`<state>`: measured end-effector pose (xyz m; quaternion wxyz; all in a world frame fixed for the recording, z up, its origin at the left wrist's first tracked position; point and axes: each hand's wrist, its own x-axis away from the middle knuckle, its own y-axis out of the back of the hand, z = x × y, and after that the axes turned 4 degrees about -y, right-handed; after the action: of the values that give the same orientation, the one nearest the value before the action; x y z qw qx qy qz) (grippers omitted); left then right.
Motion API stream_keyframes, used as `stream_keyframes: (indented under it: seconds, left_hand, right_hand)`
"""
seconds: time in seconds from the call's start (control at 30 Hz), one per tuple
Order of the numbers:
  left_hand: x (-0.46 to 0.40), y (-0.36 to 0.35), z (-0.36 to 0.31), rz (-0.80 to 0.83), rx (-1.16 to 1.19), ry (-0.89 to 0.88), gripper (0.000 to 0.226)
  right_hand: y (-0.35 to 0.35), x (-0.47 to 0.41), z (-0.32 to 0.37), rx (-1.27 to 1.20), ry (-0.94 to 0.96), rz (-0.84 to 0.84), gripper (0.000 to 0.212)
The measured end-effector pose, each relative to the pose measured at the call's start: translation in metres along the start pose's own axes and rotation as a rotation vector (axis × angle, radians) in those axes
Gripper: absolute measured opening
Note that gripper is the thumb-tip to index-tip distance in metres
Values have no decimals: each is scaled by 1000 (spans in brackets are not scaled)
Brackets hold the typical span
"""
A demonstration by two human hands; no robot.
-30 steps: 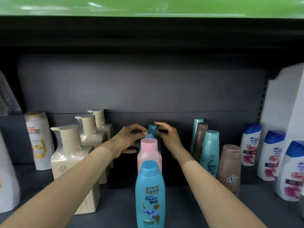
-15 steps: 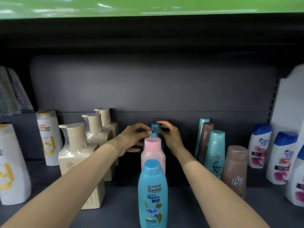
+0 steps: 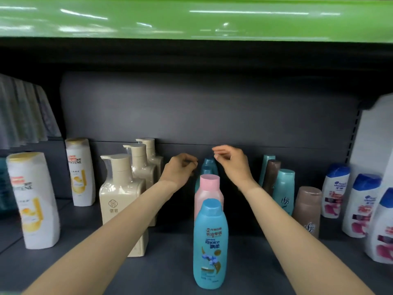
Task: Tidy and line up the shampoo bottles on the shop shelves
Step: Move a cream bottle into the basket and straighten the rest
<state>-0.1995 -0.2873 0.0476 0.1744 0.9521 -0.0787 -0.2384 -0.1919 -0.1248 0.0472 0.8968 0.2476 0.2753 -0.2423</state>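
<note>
The pink bottle (image 3: 209, 192) hides most of the two teal bottles (image 3: 209, 165) behind it. At the right edge, a white bottle (image 3: 382, 231) is cut off, and its label is blurred.

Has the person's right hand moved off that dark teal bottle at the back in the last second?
Yes. The right hand has lifted up and to the right, off the dark teal bottle's cap, judged against the pink-capped bottle in front.
</note>
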Motion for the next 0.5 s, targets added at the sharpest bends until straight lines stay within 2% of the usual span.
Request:
stream_keyframes:
  seconds: [0.23, 0.5]
  left_hand:
    - [40, 50, -8, -49, -230, -250, 13]
    - [89, 128, 4, -168, -297, -369, 9]
  right_hand:
    - [-9, 19, 79, 132, -38, 272, 16]
    - [-45, 59, 141, 168, -48, 303, 14]
